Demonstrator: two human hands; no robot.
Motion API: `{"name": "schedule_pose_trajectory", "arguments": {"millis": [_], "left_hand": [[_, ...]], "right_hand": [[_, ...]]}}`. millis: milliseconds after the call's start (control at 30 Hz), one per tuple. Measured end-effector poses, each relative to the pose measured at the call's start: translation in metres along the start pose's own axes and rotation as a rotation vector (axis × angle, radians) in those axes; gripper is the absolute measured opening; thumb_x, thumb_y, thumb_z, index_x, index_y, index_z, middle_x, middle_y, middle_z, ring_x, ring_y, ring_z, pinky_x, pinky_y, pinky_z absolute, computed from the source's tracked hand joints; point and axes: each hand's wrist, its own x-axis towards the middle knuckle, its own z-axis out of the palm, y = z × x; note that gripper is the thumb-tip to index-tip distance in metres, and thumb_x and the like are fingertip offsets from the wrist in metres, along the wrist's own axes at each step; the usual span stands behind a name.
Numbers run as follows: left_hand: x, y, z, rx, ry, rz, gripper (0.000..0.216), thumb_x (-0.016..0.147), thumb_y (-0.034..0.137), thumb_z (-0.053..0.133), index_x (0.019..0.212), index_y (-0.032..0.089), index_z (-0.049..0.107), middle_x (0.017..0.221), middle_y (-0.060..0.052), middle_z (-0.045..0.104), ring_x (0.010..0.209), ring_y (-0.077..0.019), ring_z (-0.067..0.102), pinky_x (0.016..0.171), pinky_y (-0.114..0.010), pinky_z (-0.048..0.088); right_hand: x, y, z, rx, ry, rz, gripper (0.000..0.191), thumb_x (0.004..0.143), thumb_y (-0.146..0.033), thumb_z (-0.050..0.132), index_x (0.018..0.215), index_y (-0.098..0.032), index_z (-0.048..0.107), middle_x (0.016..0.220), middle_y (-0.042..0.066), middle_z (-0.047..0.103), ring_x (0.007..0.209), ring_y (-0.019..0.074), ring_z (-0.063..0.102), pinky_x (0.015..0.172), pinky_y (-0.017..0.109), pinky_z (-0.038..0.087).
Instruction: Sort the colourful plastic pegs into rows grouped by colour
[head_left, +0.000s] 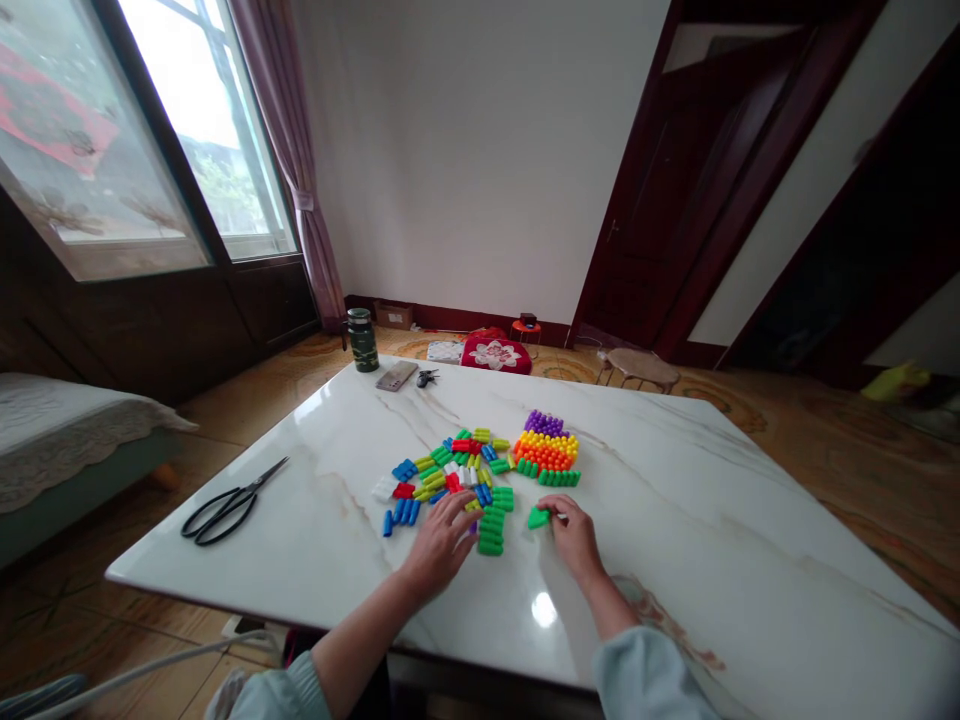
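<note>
My right hand (576, 538) is closed in a pinch around a green plastic piece (538, 517), just above or on the table. My left hand (444, 545) lies over the near edge of a loose pile, its fingers stretched and a little apart. Beside its fingertips are short green bullet-shaped pieces (491, 535) lying in a row. The mixed pile (435, 482) holds blue, red, white, yellow-green and green pieces, many side by side in small groups. Farther right stand ordered rows: purple pieces (545, 424), yellow pieces (564, 443), orange pieces (544, 456) and green pieces (559, 478) in front.
Black-handled scissors (229, 508) lie on the left of the white marble-patterned table (697, 520). Along the far edge are a camouflage thermos (363, 342), a phone (397, 376) and keys (427, 378). Beyond the table is a round stool (640, 367).
</note>
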Motion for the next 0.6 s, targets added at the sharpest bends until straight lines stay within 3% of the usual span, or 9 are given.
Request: {"name": "schedule_pose_trajectory", "arguments": {"millis": [100,233,300,433,600], "left_hand": [[-0.005,-0.007,-0.001,0.015,-0.002,-0.037,0.034,0.092,0.027,0.051,0.125,0.026,0.058,0.138,-0.012,0.051,0.130,-0.0280,0.046,0.107,-0.050,0.040],[-0.006,-0.015,0.008,0.046,0.018,-0.075,0.036,0.090,0.029,0.055,0.124,0.022,0.058,0.135,-0.014,0.053,0.128,-0.0300,0.047,0.104,-0.051,0.042],[-0.005,-0.015,0.011,0.056,0.013,-0.082,0.037,0.089,0.029,0.056,0.125,0.023,0.058,0.135,-0.013,0.053,0.127,-0.0303,0.047,0.104,-0.051,0.042],[-0.005,-0.013,0.011,0.073,0.005,-0.083,0.038,0.088,0.027,0.055,0.126,0.024,0.057,0.137,-0.012,0.052,0.129,-0.0302,0.046,0.105,-0.051,0.041],[-0.005,-0.013,0.010,0.076,0.013,-0.077,0.039,0.088,0.025,0.054,0.126,0.024,0.057,0.138,-0.012,0.052,0.129,-0.0296,0.045,0.106,-0.050,0.040]], "right_hand": [[0.006,0.003,-0.014,-0.044,-0.020,-0.024,0.029,0.077,-0.028,0.045,0.081,-0.019,0.072,0.101,0.009,0.069,0.091,0.0217,0.064,0.081,0.037,0.050],[-0.008,0.003,-0.021,-0.235,0.260,0.119,0.038,0.083,-0.041,0.043,0.100,-0.017,0.067,0.102,0.011,0.068,0.077,0.0204,0.062,0.070,0.033,0.049],[-0.021,0.002,-0.020,-0.404,0.318,0.203,0.042,0.084,-0.051,0.045,0.102,-0.018,0.064,0.099,0.010,0.067,0.071,0.0199,0.060,0.063,0.031,0.046],[-0.038,0.003,-0.011,-0.673,0.183,0.284,0.039,0.082,-0.053,0.055,0.102,-0.021,0.063,0.100,0.008,0.064,0.073,0.0200,0.062,0.057,0.028,0.042],[-0.018,0.006,-0.002,-0.758,0.003,0.266,0.021,0.068,-0.029,0.072,0.087,-0.022,0.067,0.083,0.004,0.062,0.072,0.0186,0.063,0.063,0.026,0.045]]}}
